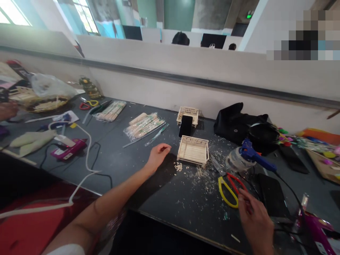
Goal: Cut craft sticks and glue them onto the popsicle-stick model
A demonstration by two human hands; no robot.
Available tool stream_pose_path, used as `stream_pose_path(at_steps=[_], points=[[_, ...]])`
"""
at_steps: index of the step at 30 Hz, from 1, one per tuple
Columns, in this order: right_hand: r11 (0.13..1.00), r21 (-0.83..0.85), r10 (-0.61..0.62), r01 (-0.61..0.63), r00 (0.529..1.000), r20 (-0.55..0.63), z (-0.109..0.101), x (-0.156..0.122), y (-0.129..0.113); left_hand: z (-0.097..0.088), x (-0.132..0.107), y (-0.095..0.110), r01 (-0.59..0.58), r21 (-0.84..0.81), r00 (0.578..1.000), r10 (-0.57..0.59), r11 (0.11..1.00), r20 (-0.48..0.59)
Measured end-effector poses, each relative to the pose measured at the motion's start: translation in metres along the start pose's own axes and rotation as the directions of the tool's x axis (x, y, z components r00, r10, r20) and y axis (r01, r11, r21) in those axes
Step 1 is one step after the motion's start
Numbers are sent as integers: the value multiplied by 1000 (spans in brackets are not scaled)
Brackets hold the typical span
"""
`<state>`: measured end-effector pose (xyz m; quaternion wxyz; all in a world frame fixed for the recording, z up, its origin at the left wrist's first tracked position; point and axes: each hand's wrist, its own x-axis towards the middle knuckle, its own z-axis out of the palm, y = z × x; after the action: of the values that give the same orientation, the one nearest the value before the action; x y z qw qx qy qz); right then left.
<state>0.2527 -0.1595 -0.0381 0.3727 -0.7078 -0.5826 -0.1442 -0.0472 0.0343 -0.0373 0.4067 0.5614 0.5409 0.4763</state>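
Note:
My left hand (157,155) rests on the dark table (170,205), fingers loosely curled with nothing in them, just left of a small stick-built bench model (193,150). My right hand (255,220) lies at the front right, fingertips touching the handles of yellow and red scissors (230,187); its fingers are bent and blurred. Wood shavings (198,173) are scattered between the hands. A black phone (185,126) leans against a second stick model (189,114) behind the bench.
A blue glue gun (253,154) lies over a clear tape roll (234,160). A black bag (236,122) sits behind. Stick packets (143,125), a pink glue gun (68,148), white cable (79,170) and a basket (42,101) fill the left. Another person's hand (7,109) shows far left.

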Motion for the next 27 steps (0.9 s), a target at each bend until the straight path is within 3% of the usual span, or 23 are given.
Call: stream_pose_path(at_steps=[2,6,13,15,18,21,27], points=[[993,-52,-109,108,994,-14,9,2,4,-10,20,-2,-40,233,990,69,972,-119],[969,-102,-229,224,972,-44,16,1,11,-31,67,0,-26,369,967,116,929,-225],[995,-26,-93,92,995,-37,12,1,16,-62,119,6,12,537,936,179,843,-302],[998,-13,-58,57,998,-33,12,1,16,-66,125,6,3,678,946,217,735,-240],[1000,3,-30,31,999,-35,13,2,15,-65,132,5,-93,864,972,233,494,-29],[1000,16,-15,16,999,-33,14,2,17,-54,139,6,-163,888,975,208,429,78],[999,40,34,-34,999,-12,16,-1,21,-34,150,5,-163,934,987,57,319,153]])
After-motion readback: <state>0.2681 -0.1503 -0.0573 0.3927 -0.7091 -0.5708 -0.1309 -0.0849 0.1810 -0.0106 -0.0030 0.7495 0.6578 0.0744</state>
